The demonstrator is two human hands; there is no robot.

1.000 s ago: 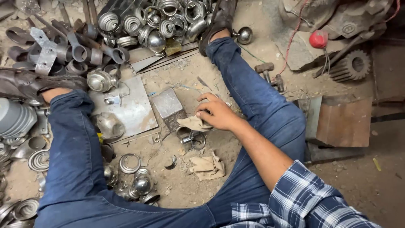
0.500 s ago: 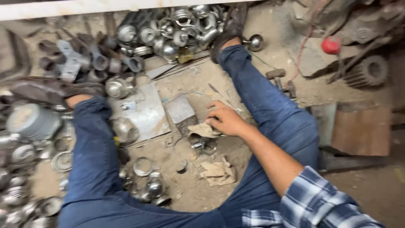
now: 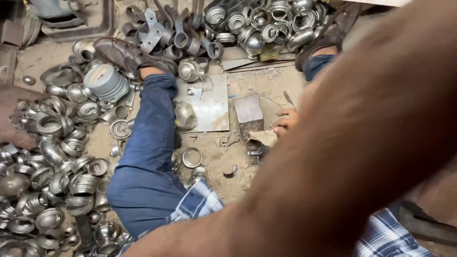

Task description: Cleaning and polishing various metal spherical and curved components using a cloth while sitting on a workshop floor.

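Observation:
I sit on a dirt floor with my legs in blue jeans (image 3: pixel 150 143) spread apart. A large blurred bare forearm (image 3: pixel 342 157), very close to the camera, covers most of the right side. At its edge the fingers of my right hand (image 3: pixel 285 121) curl on a beige rag (image 3: pixel 264 137), beside a grey metal block (image 3: pixel 248 113). A skin-coloured shape (image 3: pixel 12 119) at the left edge lies among metal rings; it may be my left hand, but I cannot tell.
A flat steel plate (image 3: pixel 209 107) with a domed part (image 3: pixel 183 116) lies between my legs. Heaps of steel rings and pipe fittings (image 3: pixel 57 181) fill the left side, with more rings (image 3: pixel 257 24) and clamps (image 3: pixel 162 31) along the top. Loose rings (image 3: pixel 191 157) sit near my knee.
The view has swung left and moved closer, showing the ring heap on the left. The forearm now blocks the right side. My right hand stays on the rag.

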